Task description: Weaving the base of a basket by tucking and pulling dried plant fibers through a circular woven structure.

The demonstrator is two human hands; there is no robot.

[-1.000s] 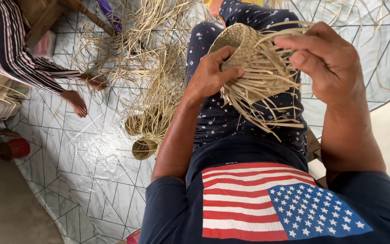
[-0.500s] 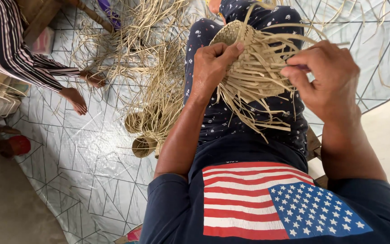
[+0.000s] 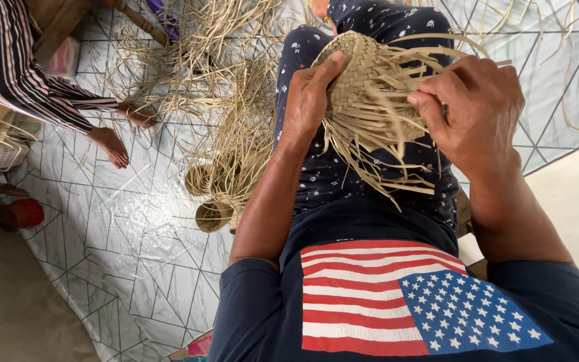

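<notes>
A half-woven straw basket (image 3: 360, 74) rests on my lap, its woven dome pointing away and many loose strips fanning toward me. My left hand (image 3: 306, 100) grips the woven part from the left, thumb laid over the weave. My right hand (image 3: 474, 110) sits on the right side, its fingers pinched on loose straw strips (image 3: 383, 131). I wear dark dotted trousers (image 3: 343, 177) and a dark blue shirt with a flag print (image 3: 410, 305).
Loose straw (image 3: 216, 74) lies heaped on a patterned grey floor mat (image 3: 122, 248), with small woven baskets (image 3: 212, 214) beside it. Another person in striped clothes sits at the left, bare foot (image 3: 110, 144) on the mat. A red pot (image 3: 25, 213) stands at far left.
My right hand has dropped from the basket's top right to its right side and closed on strips. My left hand has shifted up over the weave. The basket has turned slightly.
</notes>
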